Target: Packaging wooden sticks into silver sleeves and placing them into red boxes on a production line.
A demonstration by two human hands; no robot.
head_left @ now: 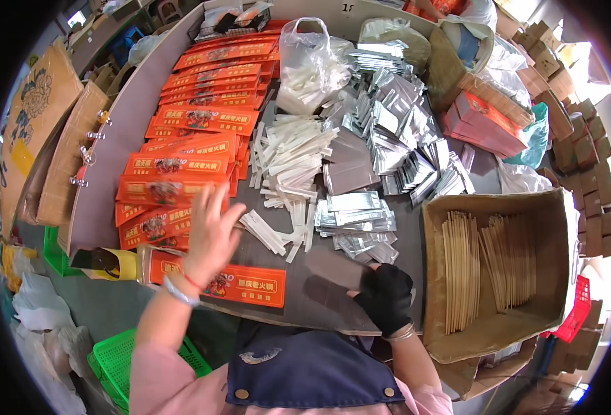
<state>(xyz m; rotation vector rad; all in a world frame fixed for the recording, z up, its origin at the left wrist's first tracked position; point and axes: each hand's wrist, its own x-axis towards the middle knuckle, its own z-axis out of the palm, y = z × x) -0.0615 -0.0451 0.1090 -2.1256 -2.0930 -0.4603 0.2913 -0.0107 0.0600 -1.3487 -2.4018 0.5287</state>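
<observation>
- The left hand (212, 232) was bare, with its fingers spread wide above the near end of the orange sleeve stack (202, 121); it was blurred, and contact with the sleeve at its fingertips could not be told.
- The right hand (385, 294), in a black fingerless glove, held a flat grey packet (333, 270) by one end, between thumb and fingers.
- The grey packet was located over the near part of the dark table (406, 242), pointing left from the glove, its outline softened by blur.
- A single orange sleeve (254, 285) lay at the table's near edge, partly hidden beneath the left wrist.
- Loose white strips (292, 155) were heaped at mid-table, between the orange sleeve stack and the silver packets (406, 131).
- A clear plastic bag (302, 90), containing more strips, stood beyond the heap.
- An open cardboard box (433, 277) stood to the right of the gloved hand; wooden sticks (461, 273) were arranged inside it in two groups.
</observation>
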